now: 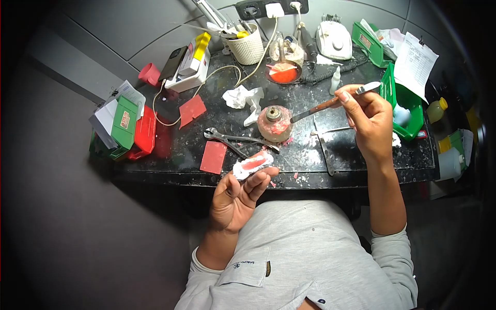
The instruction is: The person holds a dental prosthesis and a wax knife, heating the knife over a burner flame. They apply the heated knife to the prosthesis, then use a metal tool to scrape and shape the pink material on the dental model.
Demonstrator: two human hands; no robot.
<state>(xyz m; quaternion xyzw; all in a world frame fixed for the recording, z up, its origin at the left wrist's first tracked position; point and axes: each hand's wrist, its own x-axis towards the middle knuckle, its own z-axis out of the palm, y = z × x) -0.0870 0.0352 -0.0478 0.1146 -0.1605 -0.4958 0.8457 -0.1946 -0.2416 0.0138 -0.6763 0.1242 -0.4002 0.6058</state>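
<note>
My left hand [236, 199] is closed around a white plaster dental cast [241, 172] with a pink wax rim on it, held at the bench's front edge. A wax knife [325, 106] with a brown wooden handle and metal ends is pinched in my right hand [369, 116]. Its blade end reaches the side of a glass spirit burner [275, 124] smeared with pink wax. I cannot make out a flame. Pliers [232, 139] lie between the burner and the cast. Beneath my right hand rests a thin metal carving tool [324, 150].
Pink wax sheets [213, 157] lie at the left front. Crumpled white tissue [244, 99] is behind the pliers. Red and green bins [144, 129] stand left, another green bin [405, 121] right. At the back are a tool cup [245, 45] and a pan of red wax [284, 74].
</note>
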